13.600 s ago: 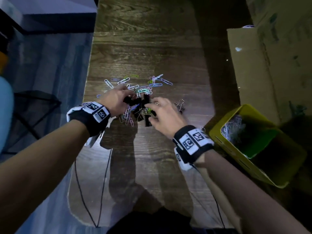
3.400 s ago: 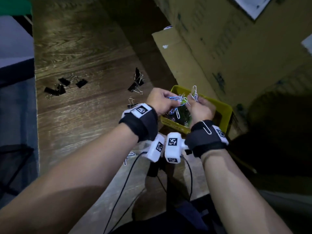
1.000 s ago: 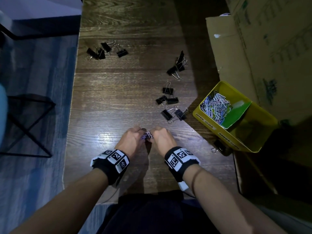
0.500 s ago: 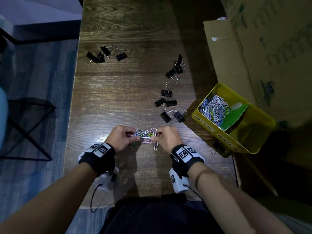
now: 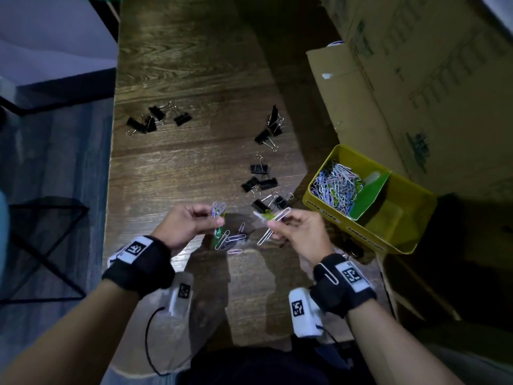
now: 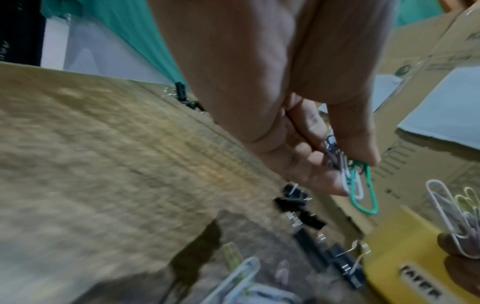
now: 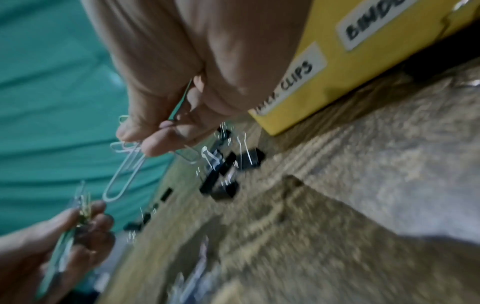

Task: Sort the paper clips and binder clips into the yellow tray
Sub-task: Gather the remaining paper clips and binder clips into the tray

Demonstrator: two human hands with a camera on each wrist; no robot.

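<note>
Left hand (image 5: 183, 226) fingers (image 6: 353, 131) pinch a paper clip bunch (image 5: 218, 210); right hand (image 5: 298, 232) fingers pinch more clips (image 5: 274, 218). Loose clips (image 5: 231, 240) lie on table (image 5: 180, 168) between; binder clips (image 5: 261, 176) beyond; yellow tray (image 5: 388, 240) right.

From my hands, the tray (image 5: 327, 215) sits at 2 o'clock, and the route there crosses black binder clips (image 5: 266, 204) strewn at 1 o'clock on the counter (image 5: 194, 162). Cardboard boxes (image 5: 388, 93) wall off the tray's far side from 1 to 3 o'clock. Loose paper clips (image 5: 230, 237) lie right under my hands. More binder clips (image 5: 155, 120) cluster at 11 o'clock. I see bare wood at 12 o'clock between the two clip groups.
</note>
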